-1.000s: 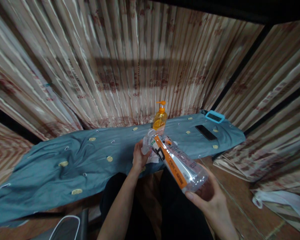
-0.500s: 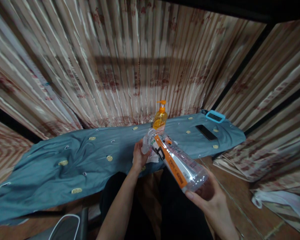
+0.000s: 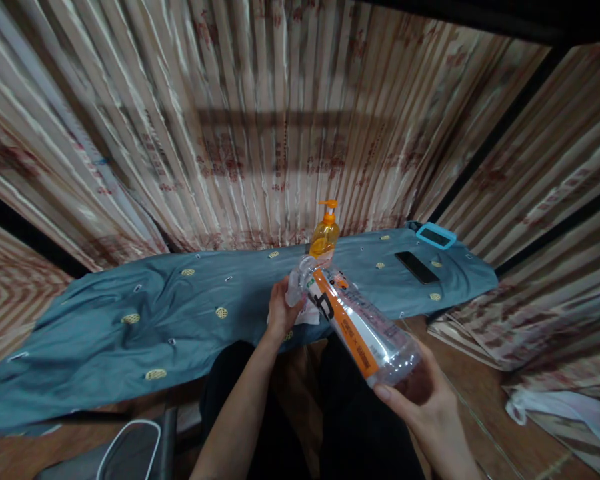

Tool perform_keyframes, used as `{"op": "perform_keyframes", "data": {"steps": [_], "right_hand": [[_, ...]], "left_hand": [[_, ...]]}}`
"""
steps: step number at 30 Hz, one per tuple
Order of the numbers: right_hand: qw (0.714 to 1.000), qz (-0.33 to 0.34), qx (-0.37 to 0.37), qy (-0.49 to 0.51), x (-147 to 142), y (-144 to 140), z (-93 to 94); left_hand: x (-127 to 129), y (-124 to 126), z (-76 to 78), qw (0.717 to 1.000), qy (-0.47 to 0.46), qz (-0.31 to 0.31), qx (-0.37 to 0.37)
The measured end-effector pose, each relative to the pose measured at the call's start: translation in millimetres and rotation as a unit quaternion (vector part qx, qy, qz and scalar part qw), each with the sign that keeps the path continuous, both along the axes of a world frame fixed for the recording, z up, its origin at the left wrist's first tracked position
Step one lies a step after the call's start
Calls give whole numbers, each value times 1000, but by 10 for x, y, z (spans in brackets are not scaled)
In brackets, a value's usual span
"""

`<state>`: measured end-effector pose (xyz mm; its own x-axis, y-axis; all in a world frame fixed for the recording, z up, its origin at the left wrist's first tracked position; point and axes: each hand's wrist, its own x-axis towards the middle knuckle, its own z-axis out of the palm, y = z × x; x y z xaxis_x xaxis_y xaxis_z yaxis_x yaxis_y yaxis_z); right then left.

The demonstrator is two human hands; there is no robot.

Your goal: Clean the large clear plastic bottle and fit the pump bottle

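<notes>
Fingers of the right hand (image 3: 423,400) curl around the base of a clear plastic bottle with an orange and white label (image 3: 353,321), holding it tilted, with its mouth end pointing up and away toward the left hand (image 3: 280,311). The left hand presses a crumpled white cloth (image 3: 300,303) against the bottle's neck, its fingers closed on the cloth and thumb along the near side. Bottle and both hands hang above the person's dark-trousered lap, just in front of the near edge of the desk, which is draped in a blue-grey cloth dotted with small yellow patches (image 3: 180,313). Behind the bottle's mouth stands an orange pump-top dispenser bottle (image 3: 324,235), upright on the desk. Further right on the cloth lie a black phone (image 3: 417,267) and, beyond it near the corner, a flat device in a light blue case (image 3: 435,236). Pleated beige curtains with reddish patterns (image 3: 260,133) hang behind the desk.
</notes>
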<state>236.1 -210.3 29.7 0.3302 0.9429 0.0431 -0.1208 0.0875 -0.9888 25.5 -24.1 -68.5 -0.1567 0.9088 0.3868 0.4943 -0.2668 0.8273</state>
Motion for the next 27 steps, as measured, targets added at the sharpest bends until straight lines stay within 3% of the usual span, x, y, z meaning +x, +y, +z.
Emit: {"op": "perform_keyframes", "data": {"steps": [14, 19, 27], "right_hand": [[999, -26, -4, -20, -55, 34, 179], [998, -35, -5, -52, -55, 36, 194], [999, -34, -17, -17, -44, 43, 190]], "left_hand": [[0, -12, 12, 1000, -8, 1, 6], [8, -5, 0, 1000, -5, 2, 7], [8, -8, -1, 1000, 1, 0, 3]]}}
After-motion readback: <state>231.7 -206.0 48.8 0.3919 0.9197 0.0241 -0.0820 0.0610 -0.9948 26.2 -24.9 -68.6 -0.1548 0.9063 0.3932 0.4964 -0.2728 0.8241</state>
